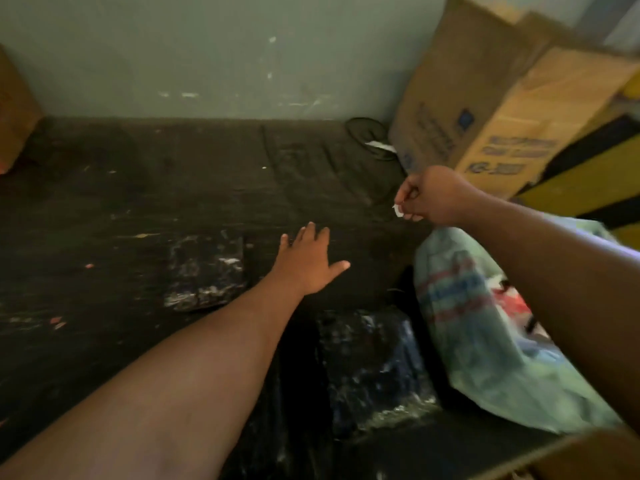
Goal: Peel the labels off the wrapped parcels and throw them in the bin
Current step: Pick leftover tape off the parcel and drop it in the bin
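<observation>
**Midway: a scrap of label pinched over the dark table**

Up at the right, our right hand (427, 197) is curled closed, thumb and fingertips pressed together on a small white scrap of label (397, 211) that sticks out below the knuckles. It hangs in the air above the far right part of the table (104, 209), just in front of a tilted cardboard box (491, 109) with blue print that leans against the pale green wall (207, 53).

Our left hand (308, 261) reaches forward over the middle of the table with fingers spread and palm down, holding nothing. We cannot tell whether it touches the surface.

Two parcels wrapped in dark, glossy film are in view. One parcel (207, 271) lies flat on the table just left of our left wrist, its wrap scuffed with whitish marks. The second parcel (374, 368) sits nearer to us, below the left hand and partly behind our left forearm.

A pale green plastic bag (485, 341) with red and blue print slumps at the right, just beside the second parcel and under our right forearm. Bits of red and white show in its mouth. The picture is blurred, so the print on box and bag is unreadable.
</observation>
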Demonstrator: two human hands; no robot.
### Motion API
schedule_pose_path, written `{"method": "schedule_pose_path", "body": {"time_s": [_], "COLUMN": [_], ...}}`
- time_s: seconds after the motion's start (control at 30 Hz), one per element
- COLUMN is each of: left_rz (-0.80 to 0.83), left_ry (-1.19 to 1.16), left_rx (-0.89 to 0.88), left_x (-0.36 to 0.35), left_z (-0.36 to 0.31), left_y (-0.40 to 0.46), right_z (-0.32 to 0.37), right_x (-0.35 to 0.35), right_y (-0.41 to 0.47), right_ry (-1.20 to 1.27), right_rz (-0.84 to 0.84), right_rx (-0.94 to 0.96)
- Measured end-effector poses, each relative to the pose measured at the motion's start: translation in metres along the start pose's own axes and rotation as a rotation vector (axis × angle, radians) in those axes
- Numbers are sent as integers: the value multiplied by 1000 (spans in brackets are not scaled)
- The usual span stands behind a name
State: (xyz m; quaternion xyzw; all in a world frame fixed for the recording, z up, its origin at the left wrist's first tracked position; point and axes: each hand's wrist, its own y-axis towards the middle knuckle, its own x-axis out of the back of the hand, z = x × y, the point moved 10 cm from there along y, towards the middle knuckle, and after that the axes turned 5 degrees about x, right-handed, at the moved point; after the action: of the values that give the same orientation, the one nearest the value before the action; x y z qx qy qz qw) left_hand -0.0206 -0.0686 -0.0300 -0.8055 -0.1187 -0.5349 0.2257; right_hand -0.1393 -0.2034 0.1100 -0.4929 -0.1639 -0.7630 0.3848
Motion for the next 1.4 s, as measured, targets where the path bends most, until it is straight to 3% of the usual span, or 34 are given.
{"method": "schedule_pose_path", "body": {"time_s": [0.17,0.3,0.4,0.57,0.7,0.87,1.13,1.4], "left_rz": [-13,-11,35,98,105,114,141,134], "left_ry": [-71,-111,-116,-113,-81,-87,-119,-133], "left_rx": [-179,-204,-169,-62,-50,-44,-47,-56], "left_x": [-18,-42,-66,-85,-85,-86,-90,-92], "left_z": [-145,-230,-268,-278,-275,-276,-277,-276], "left_y": [-7,-14,-18,-21,-21,-24,-21,-19], "right_z": [-108,-164,-181,-206,-208,-203,-208,-209], "right_x": [78,119,125,118,125,125,99,116], "right_y": [-69,-115,-133,-142,-144,-139,-139,-128], "right_ry": [43,-113,-276,-488,-403,-532,-615,-586], "right_rz": [-63,-119,-57,92,-28,-40,229,79], "right_rx": [-166,-177,-135,-92,-75,-14,17,-14]}}
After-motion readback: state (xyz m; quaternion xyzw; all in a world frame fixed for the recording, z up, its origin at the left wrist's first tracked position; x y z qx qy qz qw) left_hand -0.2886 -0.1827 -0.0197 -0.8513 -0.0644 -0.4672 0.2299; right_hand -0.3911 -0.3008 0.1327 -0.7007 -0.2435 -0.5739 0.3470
